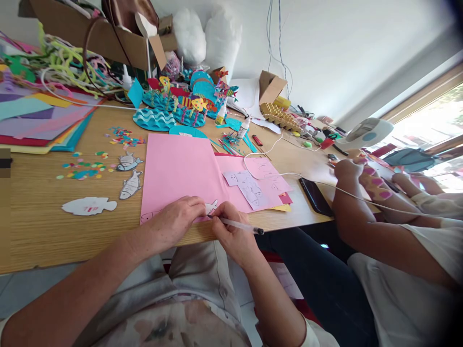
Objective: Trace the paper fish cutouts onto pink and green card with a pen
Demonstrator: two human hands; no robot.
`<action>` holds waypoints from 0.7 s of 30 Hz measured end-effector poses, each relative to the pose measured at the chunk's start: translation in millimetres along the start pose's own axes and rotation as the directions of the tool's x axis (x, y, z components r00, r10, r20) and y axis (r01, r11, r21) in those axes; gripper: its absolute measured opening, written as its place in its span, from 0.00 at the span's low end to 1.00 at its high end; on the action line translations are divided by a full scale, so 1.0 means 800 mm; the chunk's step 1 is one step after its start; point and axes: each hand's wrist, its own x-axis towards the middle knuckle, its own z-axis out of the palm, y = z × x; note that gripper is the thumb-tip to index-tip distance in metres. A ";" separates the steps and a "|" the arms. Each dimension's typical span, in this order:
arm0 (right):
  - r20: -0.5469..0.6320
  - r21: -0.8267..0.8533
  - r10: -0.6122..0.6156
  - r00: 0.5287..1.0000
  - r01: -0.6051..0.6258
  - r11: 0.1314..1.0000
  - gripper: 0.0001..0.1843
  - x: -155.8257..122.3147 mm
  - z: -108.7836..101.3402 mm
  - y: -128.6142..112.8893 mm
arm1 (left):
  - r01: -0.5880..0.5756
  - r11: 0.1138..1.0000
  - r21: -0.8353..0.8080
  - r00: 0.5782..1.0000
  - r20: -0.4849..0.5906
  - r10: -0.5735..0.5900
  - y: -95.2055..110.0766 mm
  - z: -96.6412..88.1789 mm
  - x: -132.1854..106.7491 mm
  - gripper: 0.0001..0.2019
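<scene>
My left hand (178, 218) lies curled on the near edge of a pink paper sheet (177, 168), pressing a small white paper fish (211, 207) against it. My right hand (231, 232) is closed round a clear pen (241, 225), its tip at the fish on the pink sheet. The pen's dark cap end points right, over the table's front edge.
More paper fish cut-outs (89, 206) lie left of the pink sheet on the wooden table (43, 226), near confetti (81, 169). Blue paper sea crafts (173, 108), glue bottles and coloured sheets (39, 120) fill the back. A black phone (316, 195) lies right. Another person's hands (349, 169) work at right.
</scene>
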 end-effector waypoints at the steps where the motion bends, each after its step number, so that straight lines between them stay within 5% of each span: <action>1: 0.020 0.015 0.009 1.000 -0.010 1.000 0.05 0.002 -0.001 0.001 | 0.002 1.000 -0.002 1.000 0.003 -0.002 0.000 0.000 0.000 0.09; 11: 0.240 0.265 0.032 0.970 -0.098 0.959 0.04 0.023 -0.019 0.018 | 0.052 0.999 -0.009 0.997 0.057 -0.051 0.002 -0.006 0.001 0.13; 21: 0.254 0.283 0.022 0.967 -0.096 0.954 0.05 0.022 -0.017 0.019 | 0.052 0.998 -0.021 0.998 0.044 -0.051 0.001 -0.006 0.001 0.14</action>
